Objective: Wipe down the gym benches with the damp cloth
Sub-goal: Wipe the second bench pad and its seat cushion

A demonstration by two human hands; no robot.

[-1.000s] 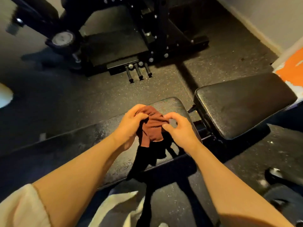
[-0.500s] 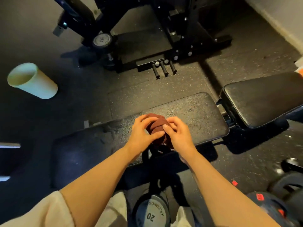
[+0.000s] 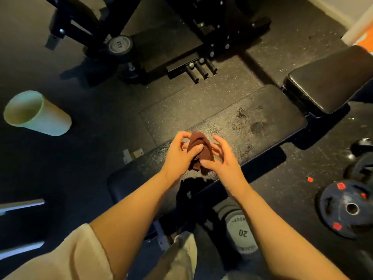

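Observation:
A long black bench pad runs across the middle of the view, scuffed and spotted near its right end. A second black pad sits at its right end, raised. Above the long pad I hold a bunched dark red-brown cloth between both hands. My left hand grips its left side with thumb and fingers curled round it. My right hand holds the right side, fingers spread and bent against the cloth. Part of the cloth is hidden behind my hands.
A pale green cup lies on the dark rubber floor at left. A black rack with pegs stands behind the bench. A 20 dumbbell lies under the bench, and a weight plate rests at right.
The view has swung left and pulled back, bringing the cup and weight plate into sight. My hands have worked the cloth, and my right fingers have spread out from it.

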